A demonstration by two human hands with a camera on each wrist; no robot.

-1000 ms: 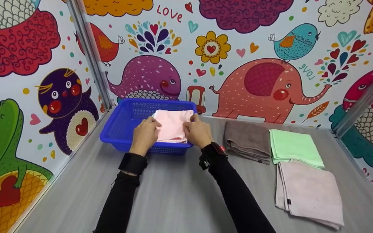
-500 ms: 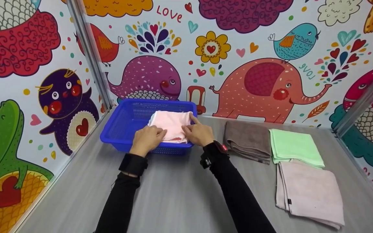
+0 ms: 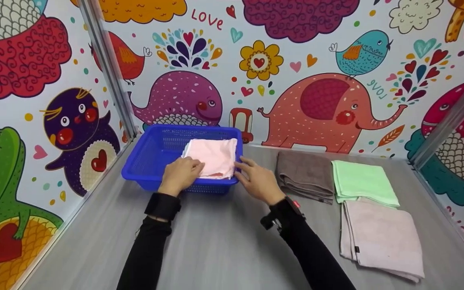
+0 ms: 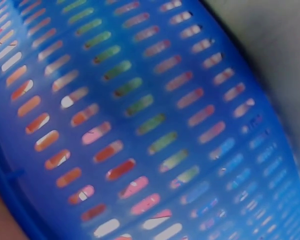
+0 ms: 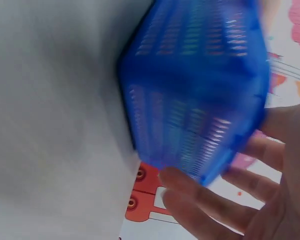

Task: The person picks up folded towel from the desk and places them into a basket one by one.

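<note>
Head view: see the folded pink cloth [image 3: 216, 157] inside the blue basket [image 3: 135, 176], toward its right side. Cannot tell any grip of the left hand [image 3: 180, 174] on the cloth's left edge; see the right hand [image 3: 259, 181] with fingers [image 5: 210, 199] spread, holding nothing, near the basket. Could perhaps spoil the fold by withdrawing the left hand with cloth caught.

Booth [image 3: 106, 64] with cartoon-printed walls [image 3: 228, 52]

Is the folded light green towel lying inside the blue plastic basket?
No, the light green towel lies on the grey table, outside the blue plastic basket.
</note>
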